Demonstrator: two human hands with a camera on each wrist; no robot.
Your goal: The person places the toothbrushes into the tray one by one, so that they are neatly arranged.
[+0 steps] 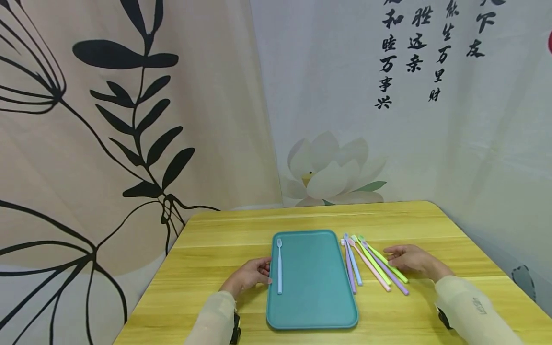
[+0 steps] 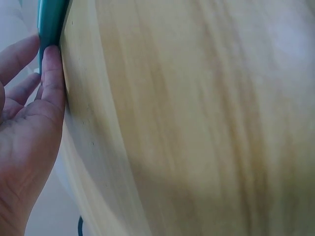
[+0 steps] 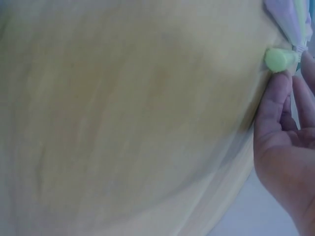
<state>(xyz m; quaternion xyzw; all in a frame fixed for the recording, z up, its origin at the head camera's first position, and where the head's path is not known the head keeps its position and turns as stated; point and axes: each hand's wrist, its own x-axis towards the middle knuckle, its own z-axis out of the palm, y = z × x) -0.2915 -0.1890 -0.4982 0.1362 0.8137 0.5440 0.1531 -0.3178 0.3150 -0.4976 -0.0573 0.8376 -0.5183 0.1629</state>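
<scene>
A teal tray (image 1: 315, 282) lies on the table with one light blue toothbrush (image 1: 280, 268) along its left side. My left hand (image 1: 250, 275) holds the tray's left rim, the thumb and fingers on either side of the edge in the left wrist view. Several pink, purple, blue and yellow-green toothbrushes lie in a loose fan to the right of the tray. My right hand (image 1: 411, 259) is at the outermost yellow-green toothbrush (image 1: 398, 274), its thumb touching the handle; in the right wrist view the round handle end (image 3: 278, 60) shows beside the thumb.
The wooden table (image 1: 241, 230) has its far edge near a printed curtain (image 1: 224, 120) with plants, a lotus and writing. The leftmost purple toothbrush (image 1: 349, 268) and its blue neighbour (image 1: 356, 268) lie close along the tray's right edge.
</scene>
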